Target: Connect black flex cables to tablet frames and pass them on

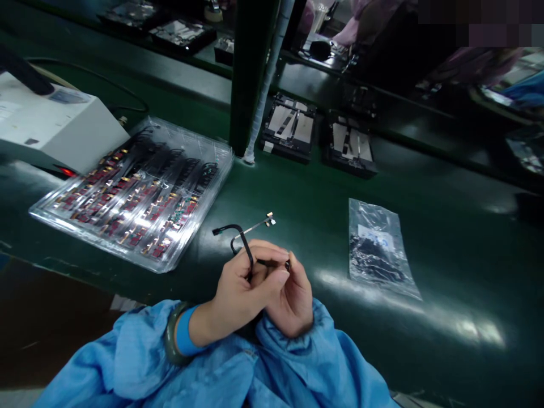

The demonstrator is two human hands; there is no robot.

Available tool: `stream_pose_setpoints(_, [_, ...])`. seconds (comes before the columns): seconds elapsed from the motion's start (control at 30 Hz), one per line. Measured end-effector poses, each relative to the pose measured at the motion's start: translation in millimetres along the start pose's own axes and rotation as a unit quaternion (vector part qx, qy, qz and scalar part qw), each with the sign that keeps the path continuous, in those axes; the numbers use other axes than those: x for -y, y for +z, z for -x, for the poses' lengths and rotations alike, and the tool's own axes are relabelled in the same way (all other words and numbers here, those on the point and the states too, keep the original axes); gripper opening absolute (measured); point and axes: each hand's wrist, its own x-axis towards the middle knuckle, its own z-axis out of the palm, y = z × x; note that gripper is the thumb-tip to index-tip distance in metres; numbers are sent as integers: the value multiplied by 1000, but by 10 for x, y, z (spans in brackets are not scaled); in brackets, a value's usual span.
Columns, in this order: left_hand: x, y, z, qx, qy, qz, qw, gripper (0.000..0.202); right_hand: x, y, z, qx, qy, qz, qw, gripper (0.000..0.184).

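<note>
A thin black flex cable (243,237) with small connectors on its ends loops up out of my left hand (246,283), whose fingers are closed around it. One narrow strand ends in small gold and white connectors (269,220) that stick out over the bench. My right hand (293,294) meets the left, its fingertips pinched on a small dark end piece (288,265) of the same cable. The palms and curled fingers hide the cable's middle. A blue band (186,330) and a green bangle (172,334) circle my left wrist.
Left of my hands lies a clear plastic tray (178,258) full of similar cables, beside a white box-shaped device (85,133). On the right is a clear bag (376,249) of small black parts. Behind stand a green post (246,73) and black trays (289,127).
</note>
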Motion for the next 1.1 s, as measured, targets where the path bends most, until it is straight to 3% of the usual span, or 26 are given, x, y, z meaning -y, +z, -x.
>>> stream_pose_setpoints(0.63, [-169, 206, -7, 17, 48, -67, 996, 17, 95, 41, 128, 29, 9, -68, 997, 22])
stream_pose_setpoints(0.93, [-255, 272, -23, 23, 67, -94, 993, 18, 104, 32, 142, 67, -11, -40, 997, 18])
stream_pose_setpoints(1.1, [-256, 278, -27, 27, 77, -95, 992, 18, 100, 3, 135, 50, -8, -59, 997, 15])
